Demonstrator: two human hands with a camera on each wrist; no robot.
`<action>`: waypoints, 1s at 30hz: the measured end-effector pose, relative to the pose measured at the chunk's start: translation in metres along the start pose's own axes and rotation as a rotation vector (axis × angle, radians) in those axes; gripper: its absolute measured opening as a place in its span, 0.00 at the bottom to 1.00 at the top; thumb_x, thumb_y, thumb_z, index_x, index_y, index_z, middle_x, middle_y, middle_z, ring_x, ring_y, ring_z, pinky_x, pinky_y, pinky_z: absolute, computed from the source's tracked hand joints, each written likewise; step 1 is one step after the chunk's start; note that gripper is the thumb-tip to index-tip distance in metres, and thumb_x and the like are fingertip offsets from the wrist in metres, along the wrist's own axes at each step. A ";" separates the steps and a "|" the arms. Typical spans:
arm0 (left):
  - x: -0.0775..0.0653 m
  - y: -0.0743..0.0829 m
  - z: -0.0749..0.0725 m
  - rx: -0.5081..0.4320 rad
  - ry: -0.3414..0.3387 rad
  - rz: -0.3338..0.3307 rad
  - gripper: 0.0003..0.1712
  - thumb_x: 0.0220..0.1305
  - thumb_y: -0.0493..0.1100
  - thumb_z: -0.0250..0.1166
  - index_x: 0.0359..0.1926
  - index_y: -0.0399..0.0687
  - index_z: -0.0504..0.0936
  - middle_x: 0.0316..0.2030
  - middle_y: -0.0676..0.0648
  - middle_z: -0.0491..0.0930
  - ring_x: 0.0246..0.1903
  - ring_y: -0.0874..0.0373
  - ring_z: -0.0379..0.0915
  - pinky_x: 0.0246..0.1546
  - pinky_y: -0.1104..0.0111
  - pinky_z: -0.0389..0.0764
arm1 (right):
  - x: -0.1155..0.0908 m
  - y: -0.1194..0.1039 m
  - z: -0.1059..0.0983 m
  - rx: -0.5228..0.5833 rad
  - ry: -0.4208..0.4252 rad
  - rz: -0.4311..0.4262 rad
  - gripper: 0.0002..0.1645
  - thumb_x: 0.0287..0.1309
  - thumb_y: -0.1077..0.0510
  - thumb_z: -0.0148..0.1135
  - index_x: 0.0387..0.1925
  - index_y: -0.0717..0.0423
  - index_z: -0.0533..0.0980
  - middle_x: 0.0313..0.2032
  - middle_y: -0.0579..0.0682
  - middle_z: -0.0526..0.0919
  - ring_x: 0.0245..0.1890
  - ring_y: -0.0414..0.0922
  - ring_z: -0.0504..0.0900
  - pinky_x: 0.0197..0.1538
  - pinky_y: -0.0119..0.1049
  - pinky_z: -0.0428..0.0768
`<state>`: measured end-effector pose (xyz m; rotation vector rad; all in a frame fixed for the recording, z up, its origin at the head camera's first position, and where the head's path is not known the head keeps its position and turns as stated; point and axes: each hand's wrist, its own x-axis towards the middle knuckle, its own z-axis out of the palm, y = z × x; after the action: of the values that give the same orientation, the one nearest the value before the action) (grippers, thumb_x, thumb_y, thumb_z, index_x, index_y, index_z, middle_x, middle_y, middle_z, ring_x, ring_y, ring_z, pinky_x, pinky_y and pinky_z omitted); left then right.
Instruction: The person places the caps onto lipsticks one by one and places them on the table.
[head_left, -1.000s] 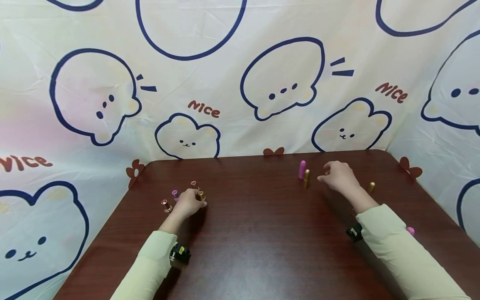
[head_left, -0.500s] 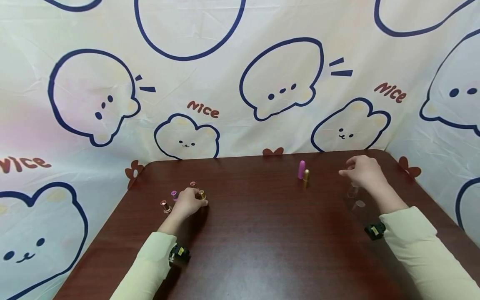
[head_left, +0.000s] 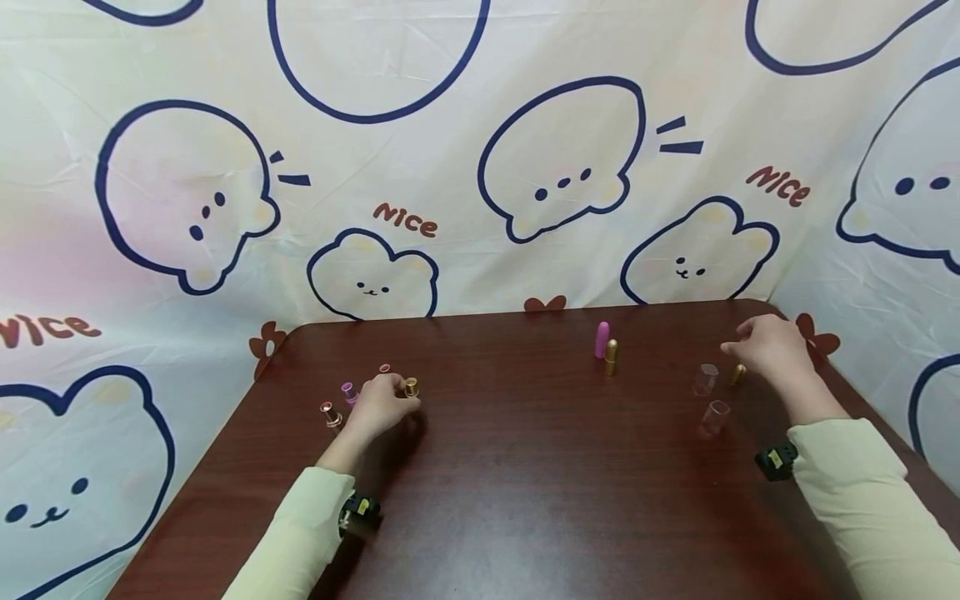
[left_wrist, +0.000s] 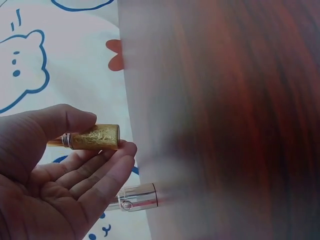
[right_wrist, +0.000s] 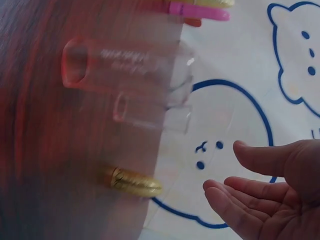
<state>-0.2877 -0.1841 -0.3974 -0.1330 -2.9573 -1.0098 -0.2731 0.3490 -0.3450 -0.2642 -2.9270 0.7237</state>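
Note:
My left hand [head_left: 384, 406] pinches a gold lipstick base [left_wrist: 96, 137] between thumb and fingers; its underside sits above the wood in the head view. Close around that hand stand a rose-gold lipstick [head_left: 331, 414], a purple lipstick [head_left: 349, 392] and another rose-gold one [head_left: 386, 369], partly hidden behind the fingers. At the right, my right hand [head_left: 772, 350] hovers with fingers loosely extended and nothing between them. Just beside it stands a gold lipstick cap [right_wrist: 136, 183]. Two clear caps [head_left: 706, 379] stand to its left, the nearer one [head_left: 716, 418] closer to me.
Toward the back of the brown table [head_left: 525, 467] stand a pink cap [head_left: 602, 340] and a gold cap [head_left: 611, 358], side by side. A printed cloth [head_left: 465, 183] hangs right behind the table's back edge and along both sides.
My right hand has moved right, away from the pink and gold caps, uncovering the two clear caps. My left hand has shifted slightly right with the gold lipstick base.

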 end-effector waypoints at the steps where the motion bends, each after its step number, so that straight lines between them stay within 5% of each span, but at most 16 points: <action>1: 0.000 0.000 0.000 0.001 -0.001 0.002 0.08 0.55 0.39 0.69 0.30 0.39 0.78 0.25 0.47 0.75 0.26 0.54 0.68 0.24 0.67 0.69 | 0.001 0.002 0.001 -0.010 0.001 0.007 0.30 0.58 0.57 0.65 0.48 0.82 0.70 0.46 0.78 0.73 0.44 0.71 0.73 0.43 0.61 0.74; 8: -0.002 0.002 0.000 0.005 0.006 0.005 0.09 0.55 0.39 0.70 0.31 0.38 0.79 0.28 0.46 0.77 0.28 0.54 0.70 0.28 0.65 0.71 | 0.005 0.016 0.005 -0.077 -0.027 0.012 0.25 0.53 0.60 0.67 0.40 0.81 0.73 0.39 0.75 0.77 0.39 0.69 0.76 0.40 0.59 0.75; 19: -0.003 0.006 0.002 -0.030 0.002 0.021 0.08 0.56 0.37 0.70 0.34 0.37 0.80 0.31 0.46 0.79 0.31 0.53 0.72 0.35 0.62 0.76 | 0.012 0.029 0.016 -0.093 -0.081 0.005 0.11 0.50 0.61 0.67 0.20 0.65 0.76 0.21 0.59 0.77 0.28 0.59 0.75 0.35 0.53 0.74; 24: -0.006 0.009 0.002 -0.051 0.005 0.035 0.09 0.56 0.37 0.70 0.35 0.37 0.81 0.32 0.45 0.80 0.32 0.53 0.74 0.36 0.61 0.78 | 0.010 0.031 0.020 -0.083 -0.103 -0.018 0.17 0.50 0.62 0.65 0.11 0.55 0.70 0.13 0.49 0.69 0.21 0.51 0.70 0.31 0.46 0.70; 30: -0.009 0.014 0.003 -0.072 0.007 0.045 0.08 0.56 0.36 0.70 0.35 0.38 0.81 0.32 0.45 0.81 0.32 0.53 0.75 0.37 0.61 0.78 | 0.014 0.036 0.024 -0.101 -0.119 -0.025 0.18 0.50 0.63 0.64 0.11 0.54 0.68 0.13 0.49 0.69 0.22 0.52 0.70 0.33 0.49 0.69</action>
<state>-0.2772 -0.1723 -0.3916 -0.1960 -2.8991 -1.1084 -0.2853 0.3722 -0.3823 -0.1993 -3.0786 0.6093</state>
